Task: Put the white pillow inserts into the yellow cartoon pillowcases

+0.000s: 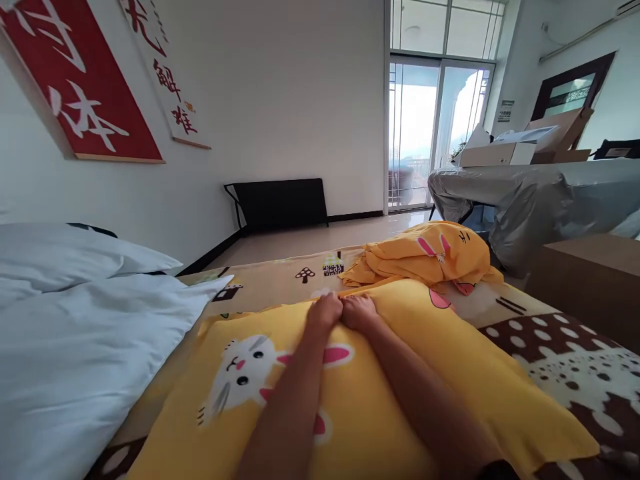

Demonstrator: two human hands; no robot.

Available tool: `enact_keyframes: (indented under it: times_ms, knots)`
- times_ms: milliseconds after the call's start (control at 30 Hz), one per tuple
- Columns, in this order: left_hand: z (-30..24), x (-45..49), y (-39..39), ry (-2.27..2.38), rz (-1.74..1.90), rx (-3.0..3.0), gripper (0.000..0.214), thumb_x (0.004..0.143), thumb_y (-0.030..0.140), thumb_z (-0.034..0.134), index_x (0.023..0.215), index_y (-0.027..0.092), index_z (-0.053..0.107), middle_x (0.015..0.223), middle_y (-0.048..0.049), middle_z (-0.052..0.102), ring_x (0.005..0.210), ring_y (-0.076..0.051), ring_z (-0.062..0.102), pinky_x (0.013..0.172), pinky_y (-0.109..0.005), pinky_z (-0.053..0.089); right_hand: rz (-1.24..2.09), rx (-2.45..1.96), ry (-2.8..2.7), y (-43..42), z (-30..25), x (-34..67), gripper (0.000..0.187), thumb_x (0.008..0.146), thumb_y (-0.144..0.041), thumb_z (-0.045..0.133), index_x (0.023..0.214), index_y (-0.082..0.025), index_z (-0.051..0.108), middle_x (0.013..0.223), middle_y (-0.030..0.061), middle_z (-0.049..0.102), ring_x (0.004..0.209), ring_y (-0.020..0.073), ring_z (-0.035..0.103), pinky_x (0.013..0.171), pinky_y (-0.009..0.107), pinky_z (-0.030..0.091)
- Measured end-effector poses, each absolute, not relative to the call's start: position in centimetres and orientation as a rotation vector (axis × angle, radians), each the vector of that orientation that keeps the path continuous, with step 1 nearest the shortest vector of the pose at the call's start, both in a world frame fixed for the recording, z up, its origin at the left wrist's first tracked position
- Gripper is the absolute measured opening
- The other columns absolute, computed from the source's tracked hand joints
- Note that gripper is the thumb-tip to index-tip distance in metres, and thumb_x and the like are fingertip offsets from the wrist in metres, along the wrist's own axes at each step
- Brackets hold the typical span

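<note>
Yellow pillow (400,380), tight left grip (325,312), right grip (359,312)

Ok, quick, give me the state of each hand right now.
Left hand: closed, gripping the far edge of the yellow pillow.
Right hand: closed on that same edge, touching the left.

The left hand (325,312) and right hand (359,312) grip the far edge of the yellow pillow (500,400), fingers touching. Directly beyond the fingers: a short open strip of patterned sheet (280,280). Beyond and right: a crumpled yellow cloth (425,257) blocks passage. Well left: white pillows (75,333) obstruct. Right of the fingers: open pillow surface.
</note>
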State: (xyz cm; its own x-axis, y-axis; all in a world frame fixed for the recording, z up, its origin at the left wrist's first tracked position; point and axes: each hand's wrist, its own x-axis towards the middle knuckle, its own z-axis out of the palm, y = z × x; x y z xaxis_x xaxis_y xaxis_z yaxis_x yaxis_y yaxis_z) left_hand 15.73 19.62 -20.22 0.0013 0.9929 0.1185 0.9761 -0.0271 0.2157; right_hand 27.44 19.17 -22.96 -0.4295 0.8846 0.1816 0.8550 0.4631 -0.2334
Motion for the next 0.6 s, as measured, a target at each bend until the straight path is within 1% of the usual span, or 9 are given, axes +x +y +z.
enact_keyframes:
  times_ms: [67,133,200,233,333,400,467,533,600]
  knots:
    - [-21.8,16.4,17.9,2.120,0.403,2.198,0.034,0.092,0.038,0.041,0.101,0.012,0.061,0.099,-0.0093,0.065,0.094,-0.018,0.061,0.089,-0.041,0.047,0.165,-1.449,-2.402,18.8,-23.6,26.8,0.029,0.095,-0.034,0.041,0.108,-0.015,0.060,0.113,0.0078,0.061,0.108,0.0197,0.055,0.097,0.043,0.038]
    - [-22.3,15.1,16.8,2.081,0.456,2.229,0.037,0.094,0.037,0.035,0.099,0.013,0.063,0.099,-0.0111,0.067,0.095,-0.019,0.062,0.089,-0.038,0.045,0.173,-1.427,-2.355,19.1,-23.9,27.6,0.035,0.097,-0.031,0.031,0.104,-0.017,0.062,0.113,0.0071,0.064,0.110,0.0176,0.054,0.099,0.038,0.033]
    - [-22.3,12.6,16.1,2.082,0.507,2.220,0.039,0.092,0.037,0.033,0.099,0.016,0.065,0.104,-0.0121,0.068,0.099,-0.021,0.062,0.091,-0.036,0.044,0.187,-1.434,-2.309,19.7,-24.1,29.3,0.038,0.096,-0.032,0.028,0.102,-0.019,0.063,0.114,0.0062,0.065,0.110,0.0162,0.054,0.098,0.033,0.030]
    - [-22.4,11.0,15.8,2.106,0.535,2.201,0.040,0.092,0.037,0.031,0.102,0.017,0.065,0.110,-0.0118,0.066,0.105,-0.022,0.060,0.095,-0.036,0.042,0.195,-1.447,-2.283,20.0,-24.2,30.4,0.038,0.095,-0.032,0.028,0.102,-0.019,0.063,0.114,0.0059,0.064,0.110,0.0159,0.054,0.098,0.032,0.030]
    - [-23.3,6.6,14.6,2.238,0.636,2.110,0.047,0.091,0.035,0.026,0.119,0.015,0.057,0.130,-0.0109,0.055,0.124,-0.022,0.046,0.108,-0.037,0.031,0.203,-1.494,-2.187,20.5,-24.7,33.7,0.038,0.094,-0.031,0.028,0.109,-0.021,0.062,0.121,0.0053,0.062,0.116,0.0153,0.050,0.101,0.032,0.028]
    - [-24.1,4.4,13.3,2.314,0.718,2.072,0.051,0.090,0.036,0.024,0.124,0.012,0.053,0.134,-0.0109,0.052,0.129,-0.021,0.041,0.112,-0.037,0.026,0.189,-1.513,-2.118,20.2,-25.4,36.2,0.040,0.094,-0.031,0.026,0.117,-0.022,0.058,0.129,0.0049,0.057,0.123,0.0154,0.045,0.105,0.035,0.024]
    - [-24.6,3.1,11.5,2.368,0.817,2.057,0.053,0.088,0.037,0.024,0.123,0.011,0.054,0.134,-0.0106,0.052,0.130,-0.021,0.039,0.113,-0.037,0.023,0.177,-1.525,-2.058,19.4,-26.5,39.0,0.043,0.095,-0.032,0.024,0.124,-0.022,0.054,0.134,0.0051,0.052,0.128,0.0158,0.040,0.108,0.038,0.022]
    - [-24.8,2.2,9.3,2.427,0.921,2.011,0.055,0.089,0.037,0.020,0.122,0.009,0.054,0.133,-0.0111,0.052,0.130,-0.020,0.040,0.112,-0.034,0.025,0.185,-1.509,-1.994,18.2,-28.0,42.2,0.047,0.094,-0.034,0.022,0.130,-0.020,0.050,0.136,0.0057,0.050,0.131,0.0156,0.038,0.109,0.038,0.024]
    - [-24.8,1.3,6.7,2.509,0.986,1.902,0.061,0.090,0.038,0.011,0.124,0.008,0.052,0.132,-0.0133,0.053,0.127,-0.020,0.044,0.107,-0.032,0.034,0.210,-1.440,-1.933,16.7,-29.7,45.5,0.051,0.094,-0.036,0.021,0.133,-0.017,0.047,0.138,0.0067,0.047,0.131,0.0150,0.037,0.109,0.035,0.026]
